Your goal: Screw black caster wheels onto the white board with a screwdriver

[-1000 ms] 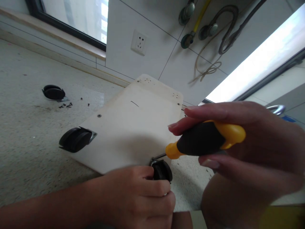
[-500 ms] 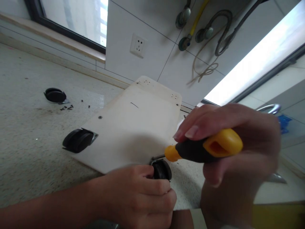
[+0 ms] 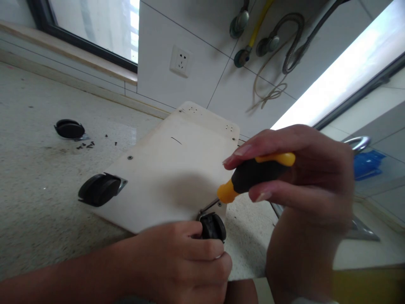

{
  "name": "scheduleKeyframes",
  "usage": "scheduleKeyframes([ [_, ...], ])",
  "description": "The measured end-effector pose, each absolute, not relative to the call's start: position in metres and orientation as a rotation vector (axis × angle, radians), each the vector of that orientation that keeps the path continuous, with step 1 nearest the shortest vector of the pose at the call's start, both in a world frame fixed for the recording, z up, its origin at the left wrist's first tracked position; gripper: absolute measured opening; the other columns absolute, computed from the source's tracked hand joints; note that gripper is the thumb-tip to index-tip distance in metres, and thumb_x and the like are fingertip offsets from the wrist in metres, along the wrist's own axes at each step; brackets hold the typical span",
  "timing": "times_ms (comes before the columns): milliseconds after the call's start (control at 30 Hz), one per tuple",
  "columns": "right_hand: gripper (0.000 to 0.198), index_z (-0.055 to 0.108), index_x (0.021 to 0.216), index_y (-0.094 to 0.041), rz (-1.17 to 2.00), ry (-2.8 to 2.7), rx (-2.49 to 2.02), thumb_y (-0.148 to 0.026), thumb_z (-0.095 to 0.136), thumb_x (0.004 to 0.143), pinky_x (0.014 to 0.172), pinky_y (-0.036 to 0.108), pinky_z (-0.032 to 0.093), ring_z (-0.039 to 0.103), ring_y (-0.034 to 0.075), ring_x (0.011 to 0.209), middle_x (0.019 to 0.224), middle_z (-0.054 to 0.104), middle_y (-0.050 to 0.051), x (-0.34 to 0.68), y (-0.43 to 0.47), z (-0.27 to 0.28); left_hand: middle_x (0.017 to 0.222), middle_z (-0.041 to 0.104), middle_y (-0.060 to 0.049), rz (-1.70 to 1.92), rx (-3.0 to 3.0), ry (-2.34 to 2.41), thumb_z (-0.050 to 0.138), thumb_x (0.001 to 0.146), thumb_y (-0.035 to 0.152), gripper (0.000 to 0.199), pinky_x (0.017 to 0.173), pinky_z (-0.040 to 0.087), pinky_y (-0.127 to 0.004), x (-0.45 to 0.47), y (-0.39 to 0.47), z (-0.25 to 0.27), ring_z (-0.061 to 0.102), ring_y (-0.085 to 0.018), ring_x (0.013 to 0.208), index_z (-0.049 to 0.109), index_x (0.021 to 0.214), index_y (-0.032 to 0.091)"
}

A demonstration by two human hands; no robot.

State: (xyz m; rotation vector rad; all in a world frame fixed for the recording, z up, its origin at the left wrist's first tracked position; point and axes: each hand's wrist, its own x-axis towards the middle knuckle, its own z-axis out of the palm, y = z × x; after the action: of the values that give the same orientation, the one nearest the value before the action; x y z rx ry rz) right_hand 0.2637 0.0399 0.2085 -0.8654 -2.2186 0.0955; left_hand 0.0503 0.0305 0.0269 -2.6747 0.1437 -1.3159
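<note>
My left hand [image 3: 186, 257] is closed around a black caster wheel [image 3: 213, 227] at the near right corner of a white board [image 3: 152, 190]. In my right hand [image 3: 303, 177] is a yellow and black screwdriver [image 3: 259, 172], gripped by its handle between thumb and fingers. Its tip meets the caster's metal plate, where a screw head is too small to make out. A second caster [image 3: 99, 189] sits at the board's left corner. Small clusters of holes mark the board's far corners.
A loose caster [image 3: 69, 128] lies on the speckled countertop [image 3: 28, 169], with several dark screws [image 3: 87, 145] beside it. Behind the board rises a tiled wall with a socket [image 3: 181, 61], valves [image 3: 239, 24] and hoses. At the right are a blue item [image 3: 368, 164] and a metal sink edge [image 3: 363, 230].
My right hand has turned and shifted slightly left and up, tilting the screwdriver handle more steeply. My left hand stays on the caster. The whole view has drifted a little.
</note>
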Motion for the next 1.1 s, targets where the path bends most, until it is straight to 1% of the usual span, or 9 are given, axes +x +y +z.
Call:
scheduleKeyframes([
  [100,0.026,0.083,0.113,-0.042,0.134,-2.223,-0.923,-0.036,0.094,0.090,0.070,0.042,0.072,0.083,0.028,0.089,0.106,0.084,-0.002,0.256,0.027,0.214,0.127,0.079,-0.001,-1.303,-2.676,0.148,0.080,0.104,0.026,0.001,0.074,0.059,-0.033,0.050,0.031,0.027,0.068,-0.019,0.117,0.080,0.103,0.026],
  [233,0.020,0.081,0.104,-0.039,-0.131,-2.242,-0.981,-0.049,0.092,0.090,0.062,0.042,0.068,0.080,0.027,0.077,0.099,0.084,-0.001,0.244,0.011,0.216,0.128,0.080,-0.001,-1.308,-2.679,0.166,0.078,0.104,0.021,0.007,0.071,0.059,-0.035,0.049,0.031,0.027,0.068,-0.020,0.118,0.082,0.103,0.026],
  [367,0.024,0.076,0.108,-0.032,-0.201,-2.272,-0.882,-0.042,0.092,0.092,0.057,0.034,0.065,0.074,0.017,0.066,0.090,0.081,-0.003,0.240,0.020,0.212,0.127,0.081,0.001,-1.303,-2.696,0.171,0.073,0.106,0.019,0.012,0.071,0.058,-0.036,0.049,0.030,0.027,0.068,-0.020,0.119,0.084,0.103,0.025],
  [433,0.025,0.072,0.100,-0.029,-0.322,-2.247,-0.798,-0.042,0.091,0.092,0.054,0.031,0.061,0.067,0.012,0.058,0.081,0.076,-0.005,0.240,0.028,0.210,0.126,0.082,0.001,-1.304,-2.696,0.149,0.072,0.107,0.020,0.013,0.072,0.058,-0.036,0.049,0.030,0.028,0.068,-0.019,0.118,0.083,0.103,0.026],
  [567,0.043,0.064,0.080,-0.024,-0.683,-2.162,-0.865,-0.055,0.090,0.094,0.059,0.031,0.058,0.054,0.009,0.054,0.063,0.059,-0.007,0.235,0.026,0.209,0.125,0.081,0.001,-1.278,-2.737,0.151,0.070,0.109,0.019,0.016,0.079,0.061,-0.037,0.048,0.030,0.031,0.069,-0.019,0.116,0.082,0.102,0.025],
  [700,0.052,0.057,0.070,-0.022,-0.915,-2.157,-0.960,-0.053,0.085,0.099,0.059,0.032,0.049,0.042,0.009,0.055,0.062,0.052,-0.005,0.222,0.008,0.208,0.127,0.080,0.001,-1.236,-2.782,0.130,0.068,0.111,0.018,0.015,0.091,0.063,-0.036,0.046,0.030,0.035,0.069,-0.018,0.117,0.082,0.108,0.023],
  [800,0.047,0.059,0.075,-0.021,-0.864,-2.095,-0.995,-0.052,0.081,0.103,0.062,0.035,0.046,0.045,0.009,0.060,0.066,0.053,-0.005,0.217,0.007,0.203,0.124,0.081,0.002,-1.213,-2.817,0.111,0.062,0.114,0.016,0.022,0.099,0.062,-0.034,0.045,0.028,0.037,0.069,-0.017,0.116,0.082,0.111,0.023],
  [967,0.033,0.064,0.082,-0.020,-0.414,-2.097,-0.848,-0.039,0.083,0.102,0.057,0.030,0.044,0.048,0.006,0.061,0.070,0.059,-0.006,0.223,0.022,0.200,0.124,0.082,0.000,-1.237,-2.761,0.078,0.059,0.115,0.015,0.024,0.104,0.059,-0.029,0.042,0.028,0.042,0.069,-0.016,0.118,0.082,0.112,0.024],
  [1100,0.031,0.053,0.078,-0.021,-0.587,-1.708,-0.666,-0.020,0.074,0.101,0.050,0.029,0.030,0.036,0.005,0.056,0.067,0.050,-0.006,0.237,0.023,0.214,0.130,0.081,0.000,-1.327,-2.689,-0.047,0.059,0.116,0.016,0.024,0.107,0.059,-0.030,0.042,0.032,0.040,0.068,-0.018,0.121,0.080,0.123,0.024],
])
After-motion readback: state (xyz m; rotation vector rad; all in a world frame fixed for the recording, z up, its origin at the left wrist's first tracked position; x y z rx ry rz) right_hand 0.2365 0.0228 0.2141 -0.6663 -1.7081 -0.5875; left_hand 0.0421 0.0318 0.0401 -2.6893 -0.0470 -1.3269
